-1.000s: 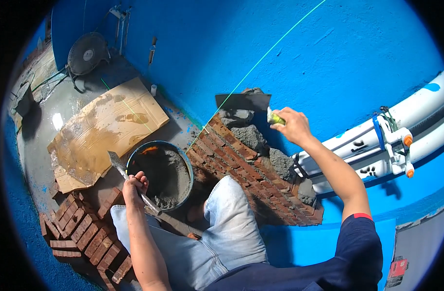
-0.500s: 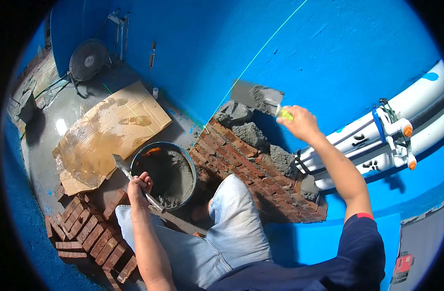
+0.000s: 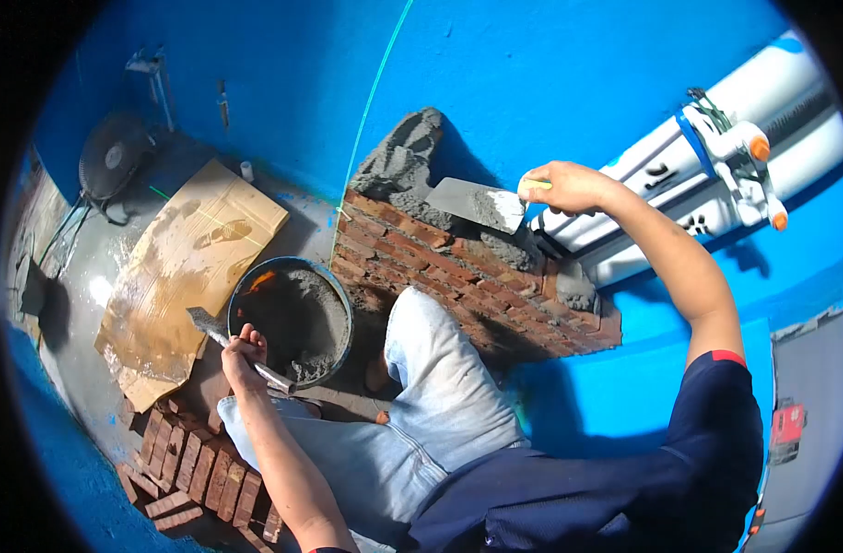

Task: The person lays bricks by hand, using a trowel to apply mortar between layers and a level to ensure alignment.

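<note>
Head view: right hand [image 3: 569,187] outstretched gripping trowel [image 3: 475,204]; left hand [image 3: 244,353] grips second trowel [image 3: 221,334].

rough red brick wall [image 3: 458,276] topped with lumpy grey wet mortar [image 3: 398,166]. the trowel [image 3: 472,203] has a dull metal blade smeared with mortar. the round bucket [image 3: 292,318] holds coarse damp mortar. flat brown cardboard [image 3: 187,276] looks stained and wet. smooth glossy white plastic pipes [image 3: 790,157] lie on matt blue painted surfaces.
</note>
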`<action>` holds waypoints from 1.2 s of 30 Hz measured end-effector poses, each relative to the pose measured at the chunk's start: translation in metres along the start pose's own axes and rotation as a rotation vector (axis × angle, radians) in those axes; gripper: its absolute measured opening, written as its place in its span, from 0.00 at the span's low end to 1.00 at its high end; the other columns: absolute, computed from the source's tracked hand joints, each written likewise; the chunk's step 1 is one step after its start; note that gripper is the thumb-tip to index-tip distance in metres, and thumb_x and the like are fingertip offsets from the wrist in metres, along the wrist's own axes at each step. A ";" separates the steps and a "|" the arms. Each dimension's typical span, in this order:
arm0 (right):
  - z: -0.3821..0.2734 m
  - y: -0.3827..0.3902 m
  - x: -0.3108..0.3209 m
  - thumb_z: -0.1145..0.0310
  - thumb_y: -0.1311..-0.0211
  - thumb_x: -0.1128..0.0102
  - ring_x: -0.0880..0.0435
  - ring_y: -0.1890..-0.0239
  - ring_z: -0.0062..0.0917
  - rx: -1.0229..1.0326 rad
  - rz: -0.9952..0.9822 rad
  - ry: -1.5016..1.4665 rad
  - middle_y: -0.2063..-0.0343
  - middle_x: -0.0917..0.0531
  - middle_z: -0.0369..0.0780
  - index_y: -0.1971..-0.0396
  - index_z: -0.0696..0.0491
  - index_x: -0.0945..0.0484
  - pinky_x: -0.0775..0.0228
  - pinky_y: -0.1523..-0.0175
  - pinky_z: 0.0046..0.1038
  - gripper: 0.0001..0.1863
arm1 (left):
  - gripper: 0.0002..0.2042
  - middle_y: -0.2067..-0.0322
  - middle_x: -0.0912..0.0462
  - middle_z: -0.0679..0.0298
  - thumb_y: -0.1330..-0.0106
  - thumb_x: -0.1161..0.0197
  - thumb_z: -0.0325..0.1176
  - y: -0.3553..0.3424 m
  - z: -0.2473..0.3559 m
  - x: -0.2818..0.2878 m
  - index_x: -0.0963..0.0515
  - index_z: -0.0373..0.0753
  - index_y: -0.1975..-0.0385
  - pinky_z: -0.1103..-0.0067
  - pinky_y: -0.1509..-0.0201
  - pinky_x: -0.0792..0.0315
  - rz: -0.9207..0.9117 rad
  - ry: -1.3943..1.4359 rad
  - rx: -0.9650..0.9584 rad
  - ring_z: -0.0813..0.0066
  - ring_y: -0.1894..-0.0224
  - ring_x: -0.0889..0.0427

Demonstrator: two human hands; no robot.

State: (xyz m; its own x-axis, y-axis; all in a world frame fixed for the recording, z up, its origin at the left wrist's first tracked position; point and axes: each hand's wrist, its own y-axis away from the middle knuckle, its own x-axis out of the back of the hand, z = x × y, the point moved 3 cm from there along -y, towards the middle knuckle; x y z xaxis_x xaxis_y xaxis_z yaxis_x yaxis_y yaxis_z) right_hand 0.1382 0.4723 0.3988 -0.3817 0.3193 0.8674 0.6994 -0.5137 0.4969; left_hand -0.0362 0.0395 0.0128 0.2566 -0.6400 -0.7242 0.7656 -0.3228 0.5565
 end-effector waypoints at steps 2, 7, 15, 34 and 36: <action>0.009 0.011 -0.005 0.49 0.36 0.48 0.20 0.69 0.31 0.068 0.055 0.096 0.71 0.17 0.41 0.56 0.49 0.20 0.28 0.61 0.35 0.21 | 0.16 0.67 0.17 0.55 0.58 0.58 0.11 0.002 -0.002 -0.002 0.36 0.37 0.70 0.73 0.65 0.24 -0.005 -0.012 0.011 0.66 0.72 0.19; 0.044 0.038 -0.007 0.52 0.38 0.46 0.17 0.64 0.32 -0.007 0.041 0.067 0.65 0.15 0.42 0.54 0.48 0.19 0.27 0.57 0.34 0.20 | 0.13 0.68 0.17 0.55 0.58 0.57 0.12 0.003 -0.006 -0.002 0.35 0.39 0.75 0.73 0.65 0.25 0.023 -0.013 0.014 0.66 0.71 0.20; 0.094 0.052 -0.028 0.52 0.37 0.46 0.18 0.68 0.37 -0.055 0.043 0.044 0.70 0.16 0.46 0.55 0.50 0.19 0.28 0.59 0.37 0.20 | 0.10 0.68 0.18 0.54 0.57 0.58 0.13 -0.004 -0.011 0.008 0.34 0.37 0.78 0.73 0.67 0.23 0.005 -0.055 -0.002 0.66 0.70 0.20; 0.077 0.033 -0.022 0.48 0.35 0.51 0.20 0.72 0.31 0.009 0.038 -0.041 0.72 0.18 0.42 0.55 0.52 0.21 0.29 0.65 0.35 0.23 | 0.10 0.67 0.18 0.57 0.51 0.57 0.17 0.009 -0.019 0.014 0.32 0.31 0.70 0.73 0.63 0.22 -0.016 -0.154 0.009 0.69 0.70 0.20; 0.066 0.032 -0.029 0.50 0.35 0.52 0.17 0.65 0.37 -0.009 0.117 0.164 0.66 0.16 0.44 0.56 0.52 0.20 0.27 0.60 0.39 0.22 | 0.12 0.67 0.18 0.58 0.53 0.56 0.17 0.013 -0.021 0.011 0.30 0.30 0.69 0.74 0.64 0.22 -0.038 -0.138 0.035 0.69 0.70 0.20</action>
State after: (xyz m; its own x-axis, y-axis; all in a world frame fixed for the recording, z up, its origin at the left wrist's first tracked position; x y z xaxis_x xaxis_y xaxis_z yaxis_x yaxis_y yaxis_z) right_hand 0.2114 0.4996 0.3879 -0.3918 0.1229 0.9118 0.7396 -0.5475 0.3916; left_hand -0.0112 0.0425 0.0036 0.1426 -0.7156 -0.6838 0.7514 -0.3714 0.5454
